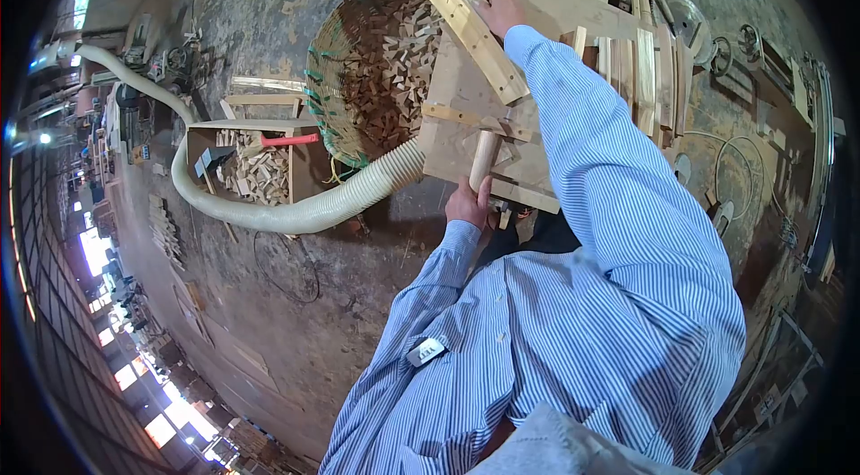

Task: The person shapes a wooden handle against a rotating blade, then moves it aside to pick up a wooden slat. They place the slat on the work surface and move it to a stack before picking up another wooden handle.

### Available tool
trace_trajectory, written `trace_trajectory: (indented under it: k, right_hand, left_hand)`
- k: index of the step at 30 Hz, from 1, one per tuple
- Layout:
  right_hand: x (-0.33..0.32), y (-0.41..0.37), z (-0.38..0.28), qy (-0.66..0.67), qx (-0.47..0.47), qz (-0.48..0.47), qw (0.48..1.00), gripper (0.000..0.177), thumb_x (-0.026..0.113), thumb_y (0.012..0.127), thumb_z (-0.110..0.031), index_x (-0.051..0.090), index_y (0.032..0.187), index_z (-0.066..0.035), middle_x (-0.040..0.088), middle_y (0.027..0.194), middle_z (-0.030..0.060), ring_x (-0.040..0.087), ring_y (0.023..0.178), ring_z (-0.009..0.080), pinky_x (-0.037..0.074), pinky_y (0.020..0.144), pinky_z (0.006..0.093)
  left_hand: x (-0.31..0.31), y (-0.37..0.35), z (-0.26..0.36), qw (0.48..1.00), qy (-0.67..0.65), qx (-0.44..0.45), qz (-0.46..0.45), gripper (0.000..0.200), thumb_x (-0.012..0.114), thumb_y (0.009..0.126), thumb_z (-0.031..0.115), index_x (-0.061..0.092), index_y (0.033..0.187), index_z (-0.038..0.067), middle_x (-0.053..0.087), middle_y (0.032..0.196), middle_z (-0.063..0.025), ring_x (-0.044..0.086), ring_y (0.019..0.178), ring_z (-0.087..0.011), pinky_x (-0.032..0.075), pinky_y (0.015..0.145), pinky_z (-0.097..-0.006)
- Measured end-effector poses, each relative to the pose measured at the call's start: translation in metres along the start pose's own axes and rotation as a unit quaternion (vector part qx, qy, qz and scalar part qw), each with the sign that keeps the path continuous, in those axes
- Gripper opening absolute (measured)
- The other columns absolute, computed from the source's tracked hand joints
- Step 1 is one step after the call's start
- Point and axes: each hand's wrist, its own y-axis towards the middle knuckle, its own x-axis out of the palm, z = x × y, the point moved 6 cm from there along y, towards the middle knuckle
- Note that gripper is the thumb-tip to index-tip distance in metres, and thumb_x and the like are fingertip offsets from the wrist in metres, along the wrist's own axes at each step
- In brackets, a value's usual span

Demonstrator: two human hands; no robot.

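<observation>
My left hand (468,204) is closed around a round wooden handle (485,159) that rises from a flat wooden jig board (457,85). My right arm, in a blue striped sleeve, reaches across the board. At the far end of a long pale wooden strip (466,27), which lies diagonally on the board, my right hand (498,11) rests with its fingers pressed down on the strip. I cannot tell whether those fingers wrap around it.
A woven basket (327,72) full of small wood offcuts stands just left of the board. A ribbed dust hose (296,211) curves across the floor below it. A wooden box (255,172) of blocks holds a red-handled tool (291,140). Upright slats (645,63) stand at the right.
</observation>
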Motion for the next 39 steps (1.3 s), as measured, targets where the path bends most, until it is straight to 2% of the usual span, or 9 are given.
trace_trajectory:
  k: [10, 13, 16, 18, 22, 25, 30, 36, 39]
  right_hand:
    - [0.002, 0.04, 0.014, -0.004, -0.013, 0.009, 1.0, 0.038, 0.063, 0.096, -0.041, 0.073, 0.122, -0.015, 0.066, 0.123, 0.0195, 0.062, 0.115, 0.0384, 0.049, 0.101, 0.0492]
    - [-0.004, 0.056, 0.015, 0.023, -0.056, 0.066, 0.996, 0.033, 0.063, 0.094, -0.037, 0.077, 0.107, -0.01, 0.069, 0.105, 0.0224, 0.064, 0.103, 0.0408, 0.05, 0.092, 0.05]
    - [-0.009, 0.069, 0.02, 0.013, -0.048, 0.061, 0.997, 0.032, 0.063, 0.094, -0.037, 0.077, 0.107, -0.01, 0.07, 0.107, 0.0218, 0.064, 0.104, 0.04, 0.05, 0.092, 0.0496]
    - [-0.004, 0.082, 0.026, -0.032, -0.048, 0.035, 0.998, 0.038, 0.061, 0.097, -0.045, 0.074, 0.121, -0.018, 0.066, 0.123, 0.0183, 0.062, 0.116, 0.0368, 0.049, 0.1, 0.049]
    - [-0.01, 0.095, 0.026, -0.016, -0.032, 0.016, 0.999, 0.039, 0.061, 0.097, -0.044, 0.073, 0.122, -0.017, 0.066, 0.123, 0.0179, 0.062, 0.116, 0.037, 0.049, 0.101, 0.0493]
    - [-0.019, 0.102, 0.026, 0.008, -0.054, 0.078, 0.995, 0.032, 0.064, 0.094, -0.039, 0.077, 0.109, -0.013, 0.07, 0.109, 0.0201, 0.064, 0.106, 0.0395, 0.051, 0.093, 0.0496]
    - [-0.028, 0.102, 0.026, -0.014, -0.039, 0.019, 0.999, 0.039, 0.064, 0.094, -0.041, 0.074, 0.122, -0.014, 0.068, 0.124, 0.0199, 0.064, 0.114, 0.0381, 0.05, 0.1, 0.0478]
    - [-0.064, 0.057, 0.013, 0.014, 0.01, -0.027, 0.999, 0.037, 0.067, 0.09, -0.034, 0.073, 0.118, -0.011, 0.069, 0.124, 0.0193, 0.064, 0.115, 0.0381, 0.051, 0.1, 0.0477]
    - [-0.059, 0.058, 0.026, -0.045, -0.062, 0.078, 0.994, 0.037, 0.069, 0.09, -0.036, 0.074, 0.116, -0.01, 0.068, 0.123, 0.0202, 0.065, 0.112, 0.0388, 0.051, 0.097, 0.0488]
  left_hand:
    - [-0.003, 0.025, 0.025, 1.0, 0.008, 0.01, 0.007, 0.056, 0.054, 0.1, 0.055, 0.057, 0.106, 0.0, 0.069, 0.083, -0.0294, 0.068, 0.083, -0.0489, 0.053, 0.073, -0.0562]
    - [-0.003, 0.038, 0.036, 1.0, 0.01, 0.011, 0.0, 0.058, 0.054, 0.1, 0.056, 0.058, 0.107, -0.001, 0.069, 0.083, -0.0298, 0.068, 0.083, -0.0494, 0.053, 0.073, -0.0562]
    - [-0.004, 0.048, 0.046, 1.0, 0.017, 0.012, 0.005, 0.058, 0.053, 0.1, 0.056, 0.058, 0.108, -0.001, 0.069, 0.083, -0.0298, 0.068, 0.083, -0.0496, 0.053, 0.073, -0.0562]
    - [-0.003, 0.057, 0.052, 1.0, 0.019, 0.016, 0.009, 0.058, 0.053, 0.101, 0.056, 0.058, 0.108, -0.001, 0.069, 0.083, -0.0298, 0.068, 0.083, -0.0497, 0.052, 0.073, -0.0561]
    - [-0.004, 0.068, 0.064, 0.999, 0.002, 0.034, 0.027, 0.057, 0.052, 0.101, 0.056, 0.059, 0.108, -0.001, 0.069, 0.084, -0.0298, 0.067, 0.084, -0.0497, 0.052, 0.073, -0.056]
    - [-0.002, 0.075, 0.069, 0.999, 0.011, 0.027, 0.025, 0.057, 0.052, 0.101, 0.057, 0.058, 0.107, 0.001, 0.07, 0.083, -0.0273, 0.068, 0.083, -0.0481, 0.052, 0.073, -0.0563]
    - [-0.005, 0.078, 0.072, 0.999, 0.018, 0.027, 0.032, 0.058, 0.051, 0.101, 0.058, 0.057, 0.108, 0.001, 0.07, 0.083, -0.0277, 0.068, 0.082, -0.048, 0.052, 0.073, -0.0566]
    - [0.001, 0.069, 0.059, 0.999, 0.014, 0.026, 0.022, 0.059, 0.05, 0.1, 0.06, 0.057, 0.111, 0.002, 0.07, 0.084, -0.0285, 0.068, 0.084, -0.0483, 0.053, 0.073, -0.0569]
    - [0.003, 0.061, 0.045, 0.999, 0.007, 0.022, 0.034, 0.057, 0.052, 0.1, 0.058, 0.062, 0.108, 0.003, 0.071, 0.085, -0.0259, 0.069, 0.085, -0.0464, 0.053, 0.075, -0.0538]
